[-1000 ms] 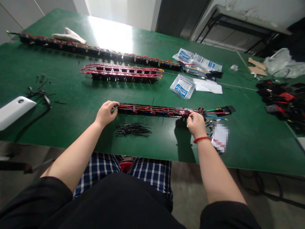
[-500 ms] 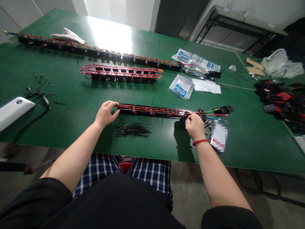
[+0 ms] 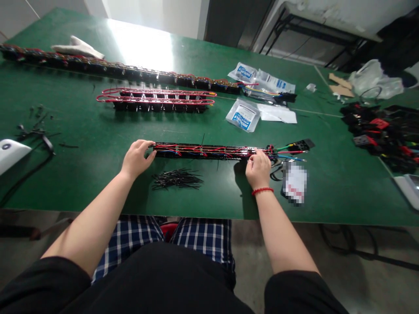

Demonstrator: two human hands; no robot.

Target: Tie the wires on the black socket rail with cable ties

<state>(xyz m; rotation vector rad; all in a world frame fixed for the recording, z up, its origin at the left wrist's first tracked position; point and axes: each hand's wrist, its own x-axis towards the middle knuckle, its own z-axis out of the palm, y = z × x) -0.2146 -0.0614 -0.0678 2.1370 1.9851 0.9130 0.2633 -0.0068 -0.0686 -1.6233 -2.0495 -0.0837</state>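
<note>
A long black strip (image 3: 196, 151) with red, yellow and blue wires along it lies across the green table in front of me. My left hand (image 3: 137, 158) grips its left end between thumb and fingers. Near the other end, my right hand (image 3: 259, 169), with a red bead bracelet on the wrist, is closed on the strip's near edge; its fingertips are partly hidden. Loose wires and a black connector (image 3: 301, 145) stick out past that end. Just in front of the strip is a pile of thin black cable ties (image 3: 177, 179).
Behind lie a strip bundle looped with red wire (image 3: 160, 102), a longer wired strip (image 3: 131, 72) and plastic packets (image 3: 242, 115). A pair of scissors (image 3: 276, 173) and a blurred white card (image 3: 295, 183) sit at right, dark parts (image 3: 386, 135) farther right, a white device (image 3: 13, 155) at left.
The whole view has shifted, so the table's things appear farther left. Both hands stay on the wired strip; my right hand has moved slightly left along it.
</note>
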